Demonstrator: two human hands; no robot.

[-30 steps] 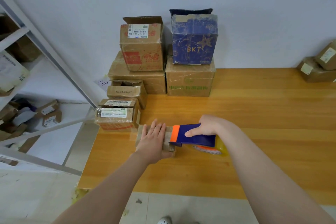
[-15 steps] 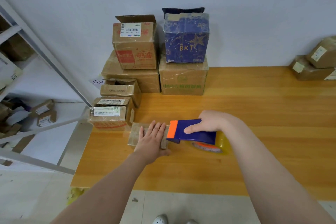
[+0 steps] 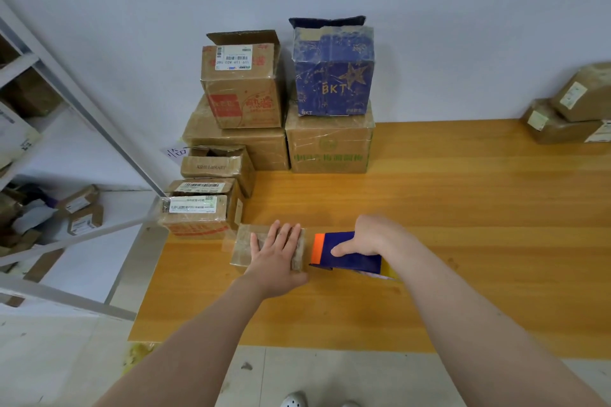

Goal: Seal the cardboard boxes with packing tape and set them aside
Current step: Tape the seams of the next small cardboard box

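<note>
A small flat cardboard box (image 3: 243, 246) lies on the wooden table (image 3: 463, 225) near its left end. My left hand (image 3: 276, 253) lies flat on top of the box, fingers spread and pressing down. Just right of the box, my right hand (image 3: 370, 236) grips a blue tape dispenser (image 3: 347, 253) with an orange front, its nose at the box's right edge. A yellowish tape roll (image 3: 388, 273) shows behind the dispenser.
Several cardboard boxes are stacked at the table's back left, including a labelled brown box (image 3: 243, 79) and a blue BKT box (image 3: 332, 71); smaller boxes (image 3: 198, 211) sit beside the flat one. Two parcels (image 3: 568, 116) rest at the far right. A metal shelf (image 3: 76, 109) stands left.
The dispenser has slid rightward off the box top to its right edge. My left hand stays pressed on the box. The camera view has shifted slightly.
</note>
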